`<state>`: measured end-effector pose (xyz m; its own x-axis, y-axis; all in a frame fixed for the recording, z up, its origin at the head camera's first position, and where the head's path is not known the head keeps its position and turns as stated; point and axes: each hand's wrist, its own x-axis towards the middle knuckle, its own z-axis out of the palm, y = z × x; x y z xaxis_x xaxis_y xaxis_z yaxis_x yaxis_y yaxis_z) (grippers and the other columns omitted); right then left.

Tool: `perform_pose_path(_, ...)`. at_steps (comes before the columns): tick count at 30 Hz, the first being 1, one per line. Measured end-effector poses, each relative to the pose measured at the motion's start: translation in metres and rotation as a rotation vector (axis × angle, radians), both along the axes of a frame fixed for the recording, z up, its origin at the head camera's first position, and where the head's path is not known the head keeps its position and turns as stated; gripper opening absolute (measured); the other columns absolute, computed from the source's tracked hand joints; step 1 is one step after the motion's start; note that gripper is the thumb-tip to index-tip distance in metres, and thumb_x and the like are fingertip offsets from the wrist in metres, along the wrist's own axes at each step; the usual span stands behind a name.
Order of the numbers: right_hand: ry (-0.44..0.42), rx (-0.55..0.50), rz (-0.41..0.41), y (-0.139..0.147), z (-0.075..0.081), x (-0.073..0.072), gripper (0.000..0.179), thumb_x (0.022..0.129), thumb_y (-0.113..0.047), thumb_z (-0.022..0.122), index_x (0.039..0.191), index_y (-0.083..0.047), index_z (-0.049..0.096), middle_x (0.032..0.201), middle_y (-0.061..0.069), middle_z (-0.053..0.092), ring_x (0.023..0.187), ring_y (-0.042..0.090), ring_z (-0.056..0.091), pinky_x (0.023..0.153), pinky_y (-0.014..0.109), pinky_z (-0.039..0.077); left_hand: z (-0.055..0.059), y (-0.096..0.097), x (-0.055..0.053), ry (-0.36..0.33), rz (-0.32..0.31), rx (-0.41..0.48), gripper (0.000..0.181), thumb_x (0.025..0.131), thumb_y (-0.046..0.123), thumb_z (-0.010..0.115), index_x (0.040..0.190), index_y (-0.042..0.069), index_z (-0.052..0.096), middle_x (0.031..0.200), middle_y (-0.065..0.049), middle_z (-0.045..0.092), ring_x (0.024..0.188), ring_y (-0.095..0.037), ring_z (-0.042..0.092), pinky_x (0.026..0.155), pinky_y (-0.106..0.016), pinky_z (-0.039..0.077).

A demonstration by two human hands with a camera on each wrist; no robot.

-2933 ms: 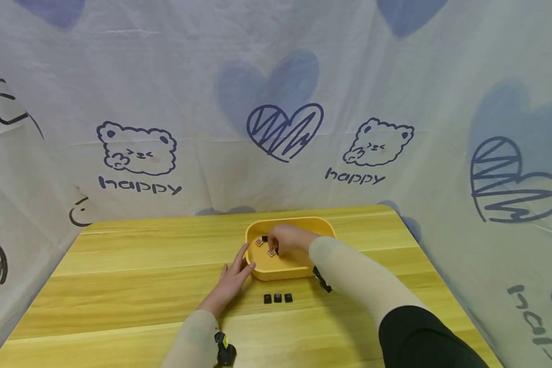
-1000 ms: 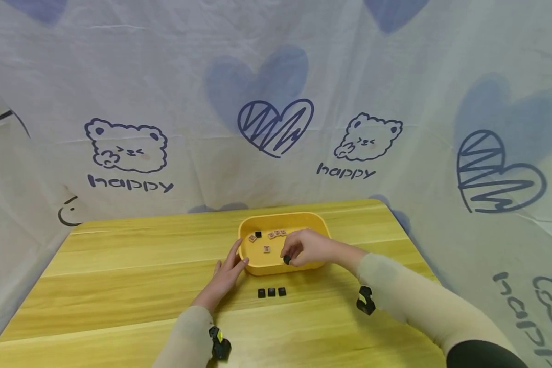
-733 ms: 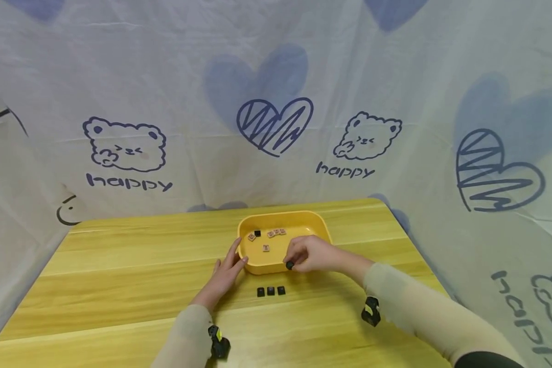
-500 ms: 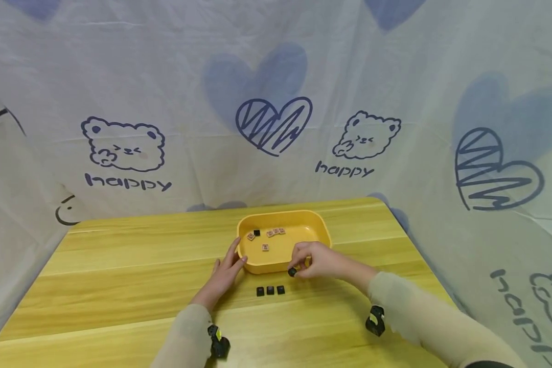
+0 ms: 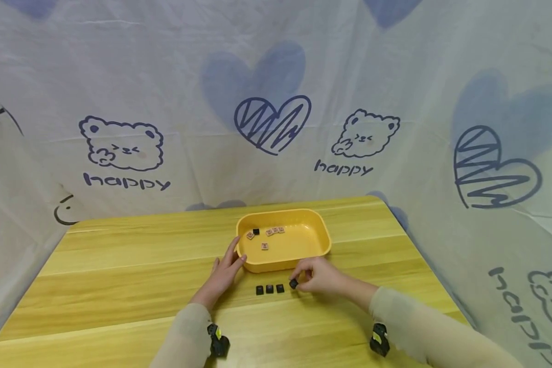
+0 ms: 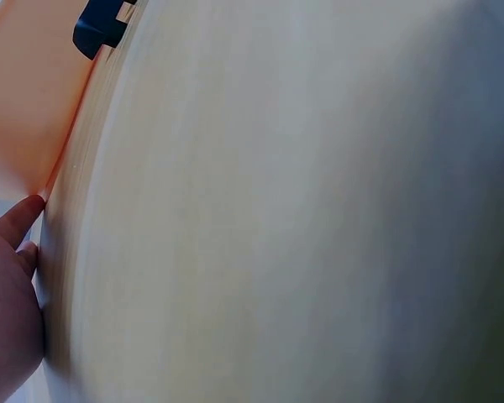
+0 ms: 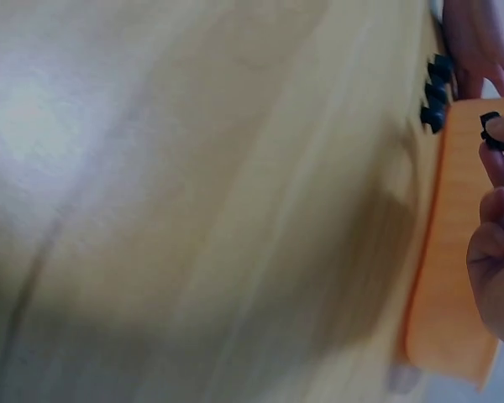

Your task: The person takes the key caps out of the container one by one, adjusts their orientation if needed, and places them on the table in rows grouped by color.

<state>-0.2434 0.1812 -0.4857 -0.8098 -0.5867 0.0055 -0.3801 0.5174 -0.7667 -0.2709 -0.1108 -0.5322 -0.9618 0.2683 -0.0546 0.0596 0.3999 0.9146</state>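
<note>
Between thumb and finger, my right hand (image 5: 321,276) pinches a black keycap (image 5: 294,283) in front of the yellow tray (image 5: 276,265). In the right wrist view the held keycap (image 7: 492,130) shows at the fingertips, in front of the tray's side wall. Three black keycaps (image 5: 270,289) stand in a row on the table just left of it. My left hand (image 5: 223,276) rests with spread fingers against the tray's left end. Inside the tray lie several pinkish keycaps (image 5: 264,246) and one black keycap (image 5: 256,232).
The wooden table (image 5: 133,276) reaches back to a hanging white cloth (image 5: 202,168) printed with hearts and bears. A black device is strapped on each wrist. The tray sits near the table's far edge.
My right hand has lifted a black keycap out of the tray and brought it over the front rim, down beside the row. The left hand stays at the tray.
</note>
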Motion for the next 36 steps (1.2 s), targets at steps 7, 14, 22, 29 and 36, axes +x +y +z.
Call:
perform_pose_path(7, 0.019, 0.047, -0.097, -0.006, -0.015, 0.004, 0.019, 0.074, -0.006, 0.079, 0.092, -0.014, 0.076, 0.072, -0.008, 0.064, 0.056, 0.006, 0.046, 0.051, 0.021, 0.041, 0.001, -0.001, -0.001, 0.005, -0.004, -0.003, 0.064, 0.106, 0.035, 0.042, 0.159, 0.025, 0.008, 0.152, -0.021, 0.034, 0.144, -0.033, 0.022, 0.112, -0.053, -0.016)
perform_pose_path(14, 0.085, 0.091, -0.158, -0.011, -0.025, 0.005, 0.02, 0.072, -0.008, 0.082, 0.09, -0.014, 0.075, 0.087, -0.009, 0.066, 0.081, 0.011, 0.057, 0.074, 0.03, 0.048, 0.002, -0.001, 0.0, 0.007, -0.014, 0.004, 0.064, 0.106, 0.035, 0.042, 0.159, 0.025, 0.008, 0.151, -0.021, 0.035, 0.144, -0.034, 0.023, 0.111, -0.055, -0.016)
perform_pose_path(22, 0.124, 0.118, -0.161, -0.015, -0.029, 0.006, 0.02, 0.073, -0.009, 0.083, 0.09, -0.012, 0.074, 0.088, -0.007, 0.066, 0.086, 0.016, 0.06, 0.081, 0.035, 0.05, 0.003, 0.002, 0.0, 0.01, -0.004, 0.009, 0.064, 0.106, 0.034, 0.043, 0.159, 0.025, 0.008, 0.151, -0.02, 0.035, 0.145, -0.032, 0.021, 0.112, -0.052, -0.017)
perform_pose_path(29, 0.124, 0.129, -0.162, -0.015, -0.032, 0.005, 0.019, 0.074, -0.009, 0.083, 0.091, -0.011, 0.073, 0.088, -0.006, 0.066, 0.086, 0.015, 0.06, 0.081, 0.034, 0.05, 0.0, 0.003, 0.0, 0.015, 0.003, 0.002, 0.064, 0.106, 0.034, 0.042, 0.159, 0.024, 0.008, 0.151, -0.021, 0.035, 0.144, -0.034, 0.023, 0.112, -0.052, -0.016)
perform_pose_path(36, 0.124, 0.116, -0.16, -0.016, -0.032, 0.005, 0.02, 0.074, -0.008, 0.082, 0.091, -0.01, 0.073, 0.089, -0.005, 0.066, 0.086, 0.016, 0.061, 0.082, 0.036, 0.05, 0.0, 0.001, 0.001, 0.011, 0.011, 0.006, 0.064, 0.106, 0.035, 0.043, 0.159, 0.024, 0.009, 0.152, -0.021, 0.033, 0.143, -0.033, 0.024, 0.112, -0.052, -0.017)
